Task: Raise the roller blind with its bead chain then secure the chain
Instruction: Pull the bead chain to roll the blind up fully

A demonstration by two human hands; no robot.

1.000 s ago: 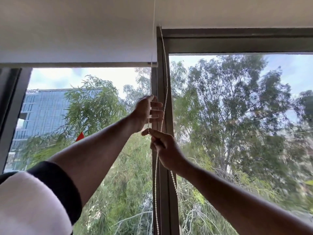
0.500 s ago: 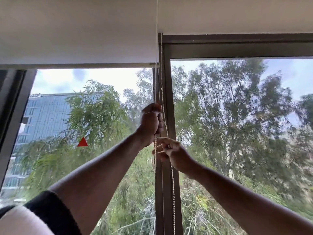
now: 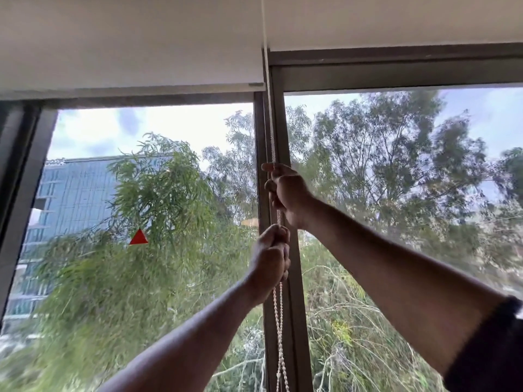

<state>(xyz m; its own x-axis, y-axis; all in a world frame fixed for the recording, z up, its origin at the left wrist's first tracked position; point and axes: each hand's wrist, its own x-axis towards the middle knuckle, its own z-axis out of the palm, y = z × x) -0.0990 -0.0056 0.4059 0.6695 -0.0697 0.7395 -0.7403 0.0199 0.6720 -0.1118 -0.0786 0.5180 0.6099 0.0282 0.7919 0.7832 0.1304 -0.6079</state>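
Note:
A white roller blind (image 3: pixel 127 43) covers the top of the left window pane, its bottom bar (image 3: pixel 135 90) high up near the frame's top. The pale bead chain (image 3: pixel 278 329) hangs down along the dark central mullion (image 3: pixel 294 321). My right hand (image 3: pixel 288 193) is fisted around the chain at mid height. Just below it, my left hand (image 3: pixel 268 261) is also closed around the chain. Both strands of the chain fall from under my left hand to the frame's bottom edge.
A second white blind (image 3: pixel 396 21) covers the top of the right pane. Dark window frame (image 3: pixel 19 171) stands at the left. Outside the glass are trees and a glass building (image 3: pixel 73 193). A small red triangle sticker (image 3: pixel 138 238) sits on the left pane.
My left hand has dropped lower on the chain and my right hand has gone up above it, so the hands have swapped places. The blind's bottom bar sits a little higher against the window.

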